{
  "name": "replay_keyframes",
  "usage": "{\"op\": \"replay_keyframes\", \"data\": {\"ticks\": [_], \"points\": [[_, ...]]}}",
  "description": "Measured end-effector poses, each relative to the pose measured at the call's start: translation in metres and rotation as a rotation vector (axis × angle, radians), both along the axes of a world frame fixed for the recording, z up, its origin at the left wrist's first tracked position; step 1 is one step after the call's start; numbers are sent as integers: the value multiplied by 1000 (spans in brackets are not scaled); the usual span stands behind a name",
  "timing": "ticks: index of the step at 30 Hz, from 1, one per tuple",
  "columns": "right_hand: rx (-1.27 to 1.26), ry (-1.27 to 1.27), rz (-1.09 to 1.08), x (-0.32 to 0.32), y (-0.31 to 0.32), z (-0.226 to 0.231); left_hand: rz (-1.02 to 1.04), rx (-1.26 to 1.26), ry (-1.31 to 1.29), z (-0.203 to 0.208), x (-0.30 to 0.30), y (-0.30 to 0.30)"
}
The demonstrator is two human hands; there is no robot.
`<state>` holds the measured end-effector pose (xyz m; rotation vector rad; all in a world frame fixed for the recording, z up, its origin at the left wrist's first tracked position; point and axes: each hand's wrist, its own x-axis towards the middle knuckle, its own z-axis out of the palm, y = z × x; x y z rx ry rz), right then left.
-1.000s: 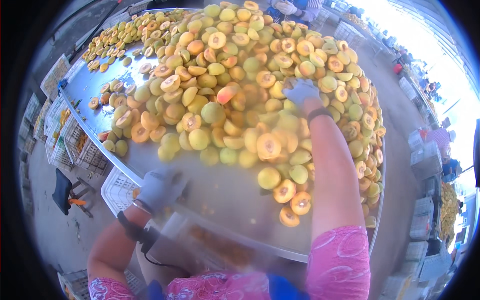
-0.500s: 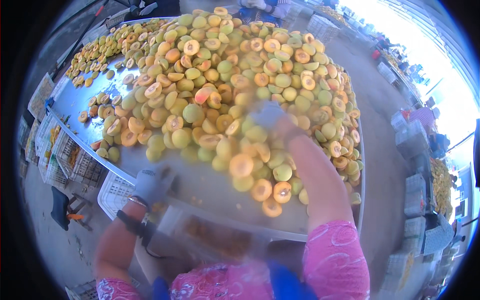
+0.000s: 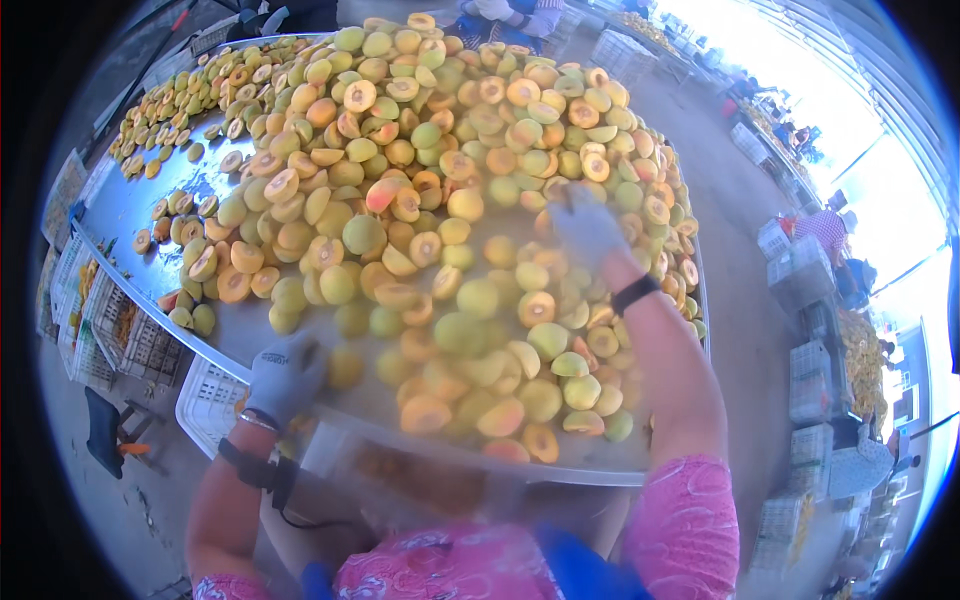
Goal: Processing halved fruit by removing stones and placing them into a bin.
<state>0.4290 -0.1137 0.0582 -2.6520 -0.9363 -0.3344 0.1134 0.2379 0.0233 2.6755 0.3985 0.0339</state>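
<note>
A big heap of halved yellow peaches [image 3: 363,235], some cut side up with red-brown centres, covers the metal table [image 3: 120,215]. My right hand [image 3: 590,228], in a pale grey glove, lies over the right part of the heap with its fingers stretched out. No peach half shows in its grasp. Several peach halves before it are smeared by motion near the front edge. My left hand [image 3: 284,376], also gloved, is at the table's front left edge, beside a blurred peach half [image 3: 345,366]. Its fingers point down and are partly hidden, so their grip is unclear.
White plastic crates [image 3: 205,405] stand below the table's left edge, next to a dark stool [image 3: 102,430]. Against my body at the front is a translucent container [image 3: 400,480], blurred. Another person's gloved hands [image 3: 495,10] are at the far side. Stacked crates [image 3: 810,380] line the right.
Peach halves from the heap's middle have slid toward the front edge, baring table behind them. My right hand has moved right and slightly up. My left hand stays near the front left edge.
</note>
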Motion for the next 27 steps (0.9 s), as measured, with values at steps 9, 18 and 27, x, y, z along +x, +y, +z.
{"op": "replay_keyframes", "data": {"ticks": [9, 18, 27], "points": [[124, 212, -530, 101, -17, 7, -9, 4, -45, -3, 3, -4], [75, 592, -121, 39, -31, -36, -40, 32, -51, -8, 6, -3], [44, 277, 17, 3, -39, -21, 29, 25, 16, -5, -4, 1]]}}
